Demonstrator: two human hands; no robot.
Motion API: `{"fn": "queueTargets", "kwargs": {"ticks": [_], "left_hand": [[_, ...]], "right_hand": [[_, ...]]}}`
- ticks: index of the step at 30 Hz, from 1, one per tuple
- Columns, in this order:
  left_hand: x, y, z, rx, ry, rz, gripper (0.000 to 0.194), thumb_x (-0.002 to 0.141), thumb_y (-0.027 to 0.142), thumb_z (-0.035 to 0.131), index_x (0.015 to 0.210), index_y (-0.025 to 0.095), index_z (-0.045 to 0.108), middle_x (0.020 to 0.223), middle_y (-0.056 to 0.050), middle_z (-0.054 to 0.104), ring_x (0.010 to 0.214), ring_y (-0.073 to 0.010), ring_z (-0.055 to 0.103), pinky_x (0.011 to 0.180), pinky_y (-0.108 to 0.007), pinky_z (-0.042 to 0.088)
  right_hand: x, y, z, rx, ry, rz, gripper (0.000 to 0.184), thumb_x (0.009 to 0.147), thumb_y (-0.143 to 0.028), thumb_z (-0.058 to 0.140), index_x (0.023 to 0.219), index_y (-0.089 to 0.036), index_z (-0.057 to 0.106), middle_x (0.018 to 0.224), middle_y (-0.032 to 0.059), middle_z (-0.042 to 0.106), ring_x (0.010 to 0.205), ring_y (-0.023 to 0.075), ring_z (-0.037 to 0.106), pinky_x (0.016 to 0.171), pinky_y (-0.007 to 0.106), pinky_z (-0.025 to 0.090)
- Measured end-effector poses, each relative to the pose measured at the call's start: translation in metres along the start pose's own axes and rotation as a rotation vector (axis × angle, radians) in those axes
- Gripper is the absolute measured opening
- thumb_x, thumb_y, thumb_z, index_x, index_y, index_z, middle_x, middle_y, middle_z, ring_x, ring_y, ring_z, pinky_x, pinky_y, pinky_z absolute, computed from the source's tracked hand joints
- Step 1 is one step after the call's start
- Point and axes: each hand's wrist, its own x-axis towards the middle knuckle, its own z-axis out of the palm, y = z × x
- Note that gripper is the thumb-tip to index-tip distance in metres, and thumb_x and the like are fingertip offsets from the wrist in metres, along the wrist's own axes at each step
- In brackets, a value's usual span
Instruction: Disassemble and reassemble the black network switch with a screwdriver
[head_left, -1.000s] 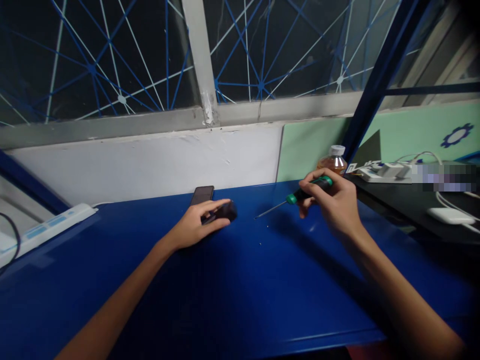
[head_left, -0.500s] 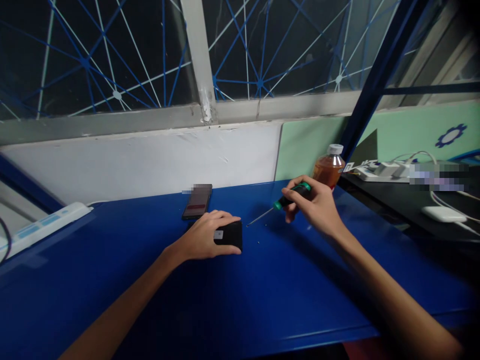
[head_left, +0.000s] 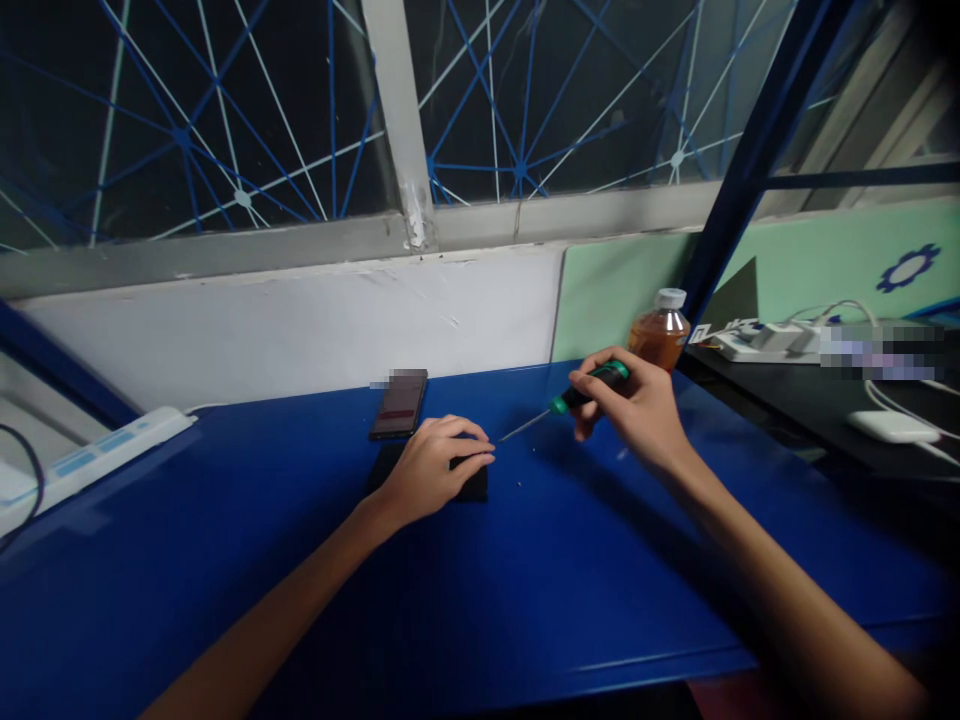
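At the left end of the counter (head_left: 562, 600) lies a white power strip (head_left: 105, 455). Further right, near the back edge, a smartphone (head_left: 397, 405) lies flat. Just in front of it, well back from the front edge, a flat black case (head_left: 471, 488) sits partly under the left grip (head_left: 431, 465). That grip's thumb and fingertips are drawn nearly together by the case's far right corner; whether they pinch something tiny I cannot tell. Two pale specks lie to the right, too small to identify.

The right grip (head_left: 637, 400) is closed around the handle of a green-and-black screwdriver (head_left: 571, 398), its tip angled down-left, just beside the left fingertips. Behind that grip, near the back right corner, stands a capped bottle of amber drink (head_left: 660, 335).

The step in hand seems to be lining up the tip at that corner of the case — a judgement only. The next move calls for a steady case and a slow, exact tip, kept clear of the fingers.
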Motion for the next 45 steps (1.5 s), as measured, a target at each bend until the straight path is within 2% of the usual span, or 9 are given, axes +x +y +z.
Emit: {"fn": "queueTargets", "kwargs": {"ticks": [5, 9, 12, 15, 17, 19, 25, 34, 45], "left_hand": [[0.019, 0.008, 0.011, 0.056, -0.175, -0.008, 0.019, 0.092, 0.026, 0.054, 0.103, 0.026, 0.069, 0.106, -0.002, 0.067, 0.098, -0.0206, 0.058, 0.086, -0.039, 0.041], [0.025, 0.011, 0.017, 0.069, -0.164, -0.060, 0.024, 0.092, 0.033, 0.053, 0.110, 0.026, 0.067, 0.110, -0.004, 0.065, 0.104, -0.0242, 0.056, 0.086, -0.042, 0.040], [0.014, 0.007, 0.009, 0.057, -0.174, -0.086, 0.035, 0.089, 0.045, 0.054, 0.118, 0.027, 0.062, 0.117, -0.006, 0.061, 0.109, -0.0265, 0.054, 0.090, -0.044, 0.039], [-0.003, -0.002, -0.005, 0.053, -0.217, -0.097, 0.060, 0.077, 0.063, 0.059, 0.127, 0.029, 0.055, 0.128, -0.007, 0.056, 0.114, -0.0310, 0.050, 0.094, -0.048, 0.036], [-0.012, -0.008, -0.011, 0.066, -0.267, -0.099, 0.073, 0.070, 0.067, 0.063, 0.131, 0.029, 0.050, 0.131, -0.008, 0.055, 0.117, -0.0331, 0.049, 0.096, -0.049, 0.035], [-0.015, -0.012, -0.011, 0.080, -0.276, -0.108, 0.076, 0.069, 0.067, 0.064, 0.132, 0.027, 0.050, 0.130, -0.009, 0.056, 0.115, -0.0330, 0.050, 0.095, -0.048, 0.036], [-0.012, -0.013, -0.008, 0.044, -0.197, -0.142, 0.072, 0.067, 0.062, 0.069, 0.128, 0.027, 0.053, 0.125, -0.007, 0.059, 0.112, -0.0298, 0.053, 0.094, -0.047, 0.040], [-0.011, -0.014, -0.024, -0.119, -0.081, -0.155, 0.071, 0.068, 0.052, 0.074, 0.130, 0.024, 0.053, 0.130, -0.011, 0.056, 0.118, -0.0312, 0.051, 0.100, -0.052, 0.040], [-0.010, -0.009, -0.029, -0.144, -0.060, -0.126, 0.071, 0.070, 0.048, 0.074, 0.133, 0.025, 0.050, 0.130, -0.010, 0.056, 0.120, -0.0318, 0.050, 0.102, -0.055, 0.039]], "right_hand": [[0.007, 0.008, -0.009, -0.026, 0.103, -0.040, 0.019, 0.078, -0.032, 0.067, 0.080, -0.019, 0.053, 0.044, -0.0043, 0.055, 0.035, 0.0157, 0.059, 0.036, 0.025, 0.047], [0.008, 0.014, -0.010, -0.075, 0.111, -0.041, 0.020, 0.078, -0.034, 0.066, 0.081, -0.019, 0.054, 0.046, -0.0036, 0.056, 0.035, 0.0156, 0.058, 0.035, 0.025, 0.046], [0.007, 0.017, -0.008, -0.091, 0.103, -0.046, 0.021, 0.079, -0.036, 0.065, 0.082, -0.018, 0.053, 0.048, -0.0029, 0.056, 0.037, 0.0158, 0.059, 0.037, 0.026, 0.047], [0.005, 0.020, -0.004, -0.095, 0.115, -0.063, 0.021, 0.081, -0.037, 0.064, 0.083, -0.019, 0.053, 0.050, -0.0028, 0.057, 0.038, 0.0154, 0.060, 0.039, 0.026, 0.048], [0.002, 0.023, 0.001, -0.090, 0.102, -0.067, 0.021, 0.081, -0.037, 0.063, 0.084, -0.019, 0.052, 0.052, -0.0028, 0.057, 0.039, 0.0148, 0.060, 0.040, 0.026, 0.049], [-0.001, 0.026, 0.007, -0.081, 0.076, -0.060, 0.021, 0.082, -0.037, 0.062, 0.084, -0.019, 0.052, 0.052, -0.0033, 0.057, 0.039, 0.0142, 0.060, 0.041, 0.026, 0.049], [-0.007, 0.029, 0.018, -0.063, 0.069, -0.051, 0.022, 0.082, -0.039, 0.061, 0.085, -0.020, 0.051, 0.051, -0.0047, 0.055, 0.041, 0.0137, 0.060, 0.044, 0.026, 0.049], [-0.007, 0.022, 0.018, 0.001, 0.135, -0.068, 0.020, 0.082, -0.037, 0.062, 0.085, -0.021, 0.051, 0.049, -0.0051, 0.054, 0.040, 0.0146, 0.059, 0.043, 0.028, 0.049], [-0.008, 0.020, 0.020, 0.043, 0.148, -0.064, 0.022, 0.081, -0.038, 0.063, 0.084, -0.021, 0.050, 0.049, -0.0046, 0.055, 0.039, 0.0147, 0.059, 0.041, 0.027, 0.048]]}}
